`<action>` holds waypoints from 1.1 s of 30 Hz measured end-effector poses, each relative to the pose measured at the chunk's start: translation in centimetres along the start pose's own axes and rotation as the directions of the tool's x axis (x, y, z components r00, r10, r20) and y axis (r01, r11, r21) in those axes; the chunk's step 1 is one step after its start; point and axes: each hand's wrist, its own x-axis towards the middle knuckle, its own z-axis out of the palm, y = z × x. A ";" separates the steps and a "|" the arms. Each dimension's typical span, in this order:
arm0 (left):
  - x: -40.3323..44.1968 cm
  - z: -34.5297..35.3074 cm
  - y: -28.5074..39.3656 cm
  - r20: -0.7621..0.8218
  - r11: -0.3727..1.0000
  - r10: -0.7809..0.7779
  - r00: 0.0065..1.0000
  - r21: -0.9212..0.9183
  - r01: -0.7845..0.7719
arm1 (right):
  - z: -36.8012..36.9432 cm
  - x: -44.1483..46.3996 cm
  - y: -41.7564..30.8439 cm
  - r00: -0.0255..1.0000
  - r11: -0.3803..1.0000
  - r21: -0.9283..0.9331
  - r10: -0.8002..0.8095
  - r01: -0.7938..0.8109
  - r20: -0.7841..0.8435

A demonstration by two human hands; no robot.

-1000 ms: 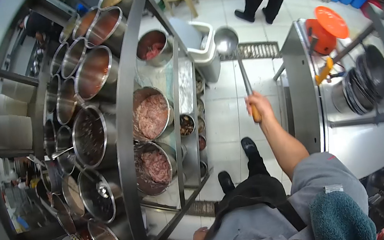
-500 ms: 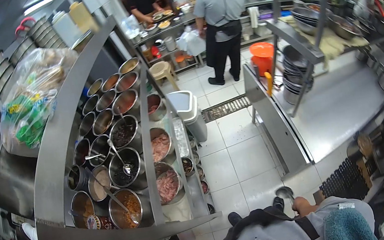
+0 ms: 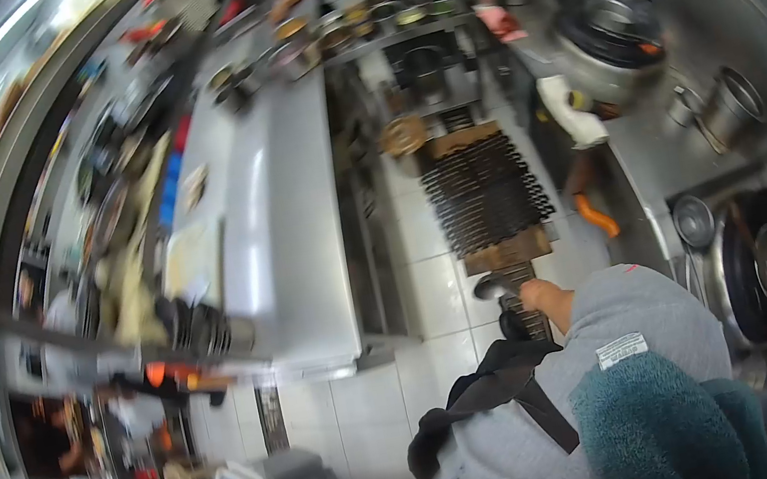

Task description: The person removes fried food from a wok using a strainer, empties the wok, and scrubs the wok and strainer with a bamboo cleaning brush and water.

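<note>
Low at the centre right, my right hand [image 3: 537, 297] is closed around the handle of a metal ladle, whose round bowl [image 3: 491, 286] hangs over the tiled floor near my shoe. The ladle's handle is mostly hidden by the hand. My left hand is out of sight. A teal towel [image 3: 653, 428] lies over my right shoulder.
A long steel counter [image 3: 280, 226] stands left of the aisle, with a black mat [image 3: 485, 192] on the floor. Right, a stove counter holds a large pot [image 3: 609, 39], a wok [image 3: 749, 270] and an orange-handled thing [image 3: 598, 216]. Other people stand far off.
The view has swung to the right, from the shelf of food containers to the aisle with the mat and stove. The ladle, stretched out ahead earlier, is now close to my body.
</note>
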 end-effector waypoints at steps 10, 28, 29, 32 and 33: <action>14.6 9.0 23.1 0.170 0.966 0.114 0.979 0.210 -0.149 | -6.9 -0.1 8.3 0.966 0.984 0.102 0.117 -0.143 0.229; 38.8 14.7 54.1 0.554 0.834 0.119 0.824 0.395 -0.385 | -23.3 9.2 8.6 0.866 0.703 0.524 0.475 -0.481 0.158; 40.8 16.0 56.1 0.528 0.846 0.035 0.849 0.436 -0.306 | -24.9 10.1 7.8 0.843 0.568 0.648 0.481 -0.508 0.240; 40.5 21.2 65.7 0.589 0.798 -0.146 0.795 0.545 -0.257 | -27.9 12.2 6.5 0.894 0.229 0.946 0.434 -0.231 0.113; 38.7 22.9 68.8 0.697 0.795 -0.154 0.700 0.508 -0.331 | -28.9 12.6 6.1 0.889 0.212 0.949 0.441 -0.234 0.121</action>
